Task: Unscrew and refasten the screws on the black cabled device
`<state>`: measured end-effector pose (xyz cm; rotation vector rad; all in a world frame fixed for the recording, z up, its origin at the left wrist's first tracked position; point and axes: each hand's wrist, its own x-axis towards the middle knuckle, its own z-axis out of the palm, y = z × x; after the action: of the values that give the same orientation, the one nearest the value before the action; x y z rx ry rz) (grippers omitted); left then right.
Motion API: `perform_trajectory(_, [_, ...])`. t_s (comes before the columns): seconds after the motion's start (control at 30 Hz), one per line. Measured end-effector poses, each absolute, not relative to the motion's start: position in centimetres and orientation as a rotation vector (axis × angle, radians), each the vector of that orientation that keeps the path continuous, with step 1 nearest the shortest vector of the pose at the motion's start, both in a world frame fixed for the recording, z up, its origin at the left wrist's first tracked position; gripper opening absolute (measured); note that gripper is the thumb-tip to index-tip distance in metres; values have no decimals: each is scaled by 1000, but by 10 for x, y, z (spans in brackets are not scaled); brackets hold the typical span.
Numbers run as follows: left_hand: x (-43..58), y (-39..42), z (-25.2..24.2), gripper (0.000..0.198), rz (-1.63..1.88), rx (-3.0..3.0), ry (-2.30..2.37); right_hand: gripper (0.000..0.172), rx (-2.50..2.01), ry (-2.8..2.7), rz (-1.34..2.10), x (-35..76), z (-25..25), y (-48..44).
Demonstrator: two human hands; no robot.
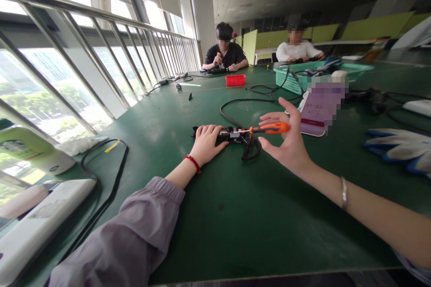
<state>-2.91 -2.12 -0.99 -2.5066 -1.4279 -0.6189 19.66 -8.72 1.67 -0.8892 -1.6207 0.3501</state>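
A slim black device [232,134] lies on the green table with wires and inner parts exposed. My left hand [208,140] is closed over its left end and presses it to the table. An orange and black screwdriver [271,128] points left, its shaft reaching the exposed part of the device. At its handle end is my right hand [289,139], with fingers and thumb spread apart. The butt of the handle appears to rest against the palm; the fingers are not wrapped round it. A coiled black cord [251,152] sits beside the device.
A phone [314,112] leans near a green basket [289,81] of tools and cables. Gloves [400,145] lie at right, a red tray [235,80] farther back. A bottle [32,150] and white box [47,219] stand at left by the railing. Two people sit across.
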Motion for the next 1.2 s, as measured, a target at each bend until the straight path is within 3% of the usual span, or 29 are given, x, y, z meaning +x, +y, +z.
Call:
perform_trajectory(0.07, [-29,-22,-9,43,-616,-2508,-1429,83,-857,-1620,294,197,15,-86])
perform_trajectory(0.13, [-29,-22,-9,43,-615,-2509,-1427,83,-914,-1625,278,196,14,-86])
perform_trajectory(0.27, [-29,-21,-10,43,-617,-2507,-1428,44,-1033,-1613,339,196,16,-90])
perform_trajectory(0.33, [-29,-21,-10,43,-620,-2507,-1426,33,-1026,-1604,329,195,17,-91])
perform_trajectory(0.47, [-29,-21,-11,43,-620,-2506,-1421,67,-875,-1624,300,196,16,-88])
perform_trajectory(0.57, [-29,-21,-10,44,-615,-2497,-1424,74,-878,-1620,305,196,14,-86])
perform_trajectory(0.63, [-28,-21,-10,44,-616,-2496,-1424,65,-937,-1635,353,196,15,-88])
perform_trajectory(0.77, [-28,-22,-10,44,-617,-2502,-1424,29,-1017,-1635,336,196,18,-91])
perform_trajectory(0.8, [-28,-22,-10,44,-618,-2501,-1424,31,-995,-1637,317,196,18,-91])
perform_trajectory(0.93, [-28,-22,-10,44,-618,-2502,-1422,70,-890,-1641,317,197,15,-87])
perform_trajectory(1.0, [-28,-22,-10,44,-617,-2502,-1423,73,-919,-1643,348,197,13,-87])
perform_trajectory(1.2, [-28,-22,-9,44,-617,-2501,-1425,29,-1023,-1661,373,196,16,-92])
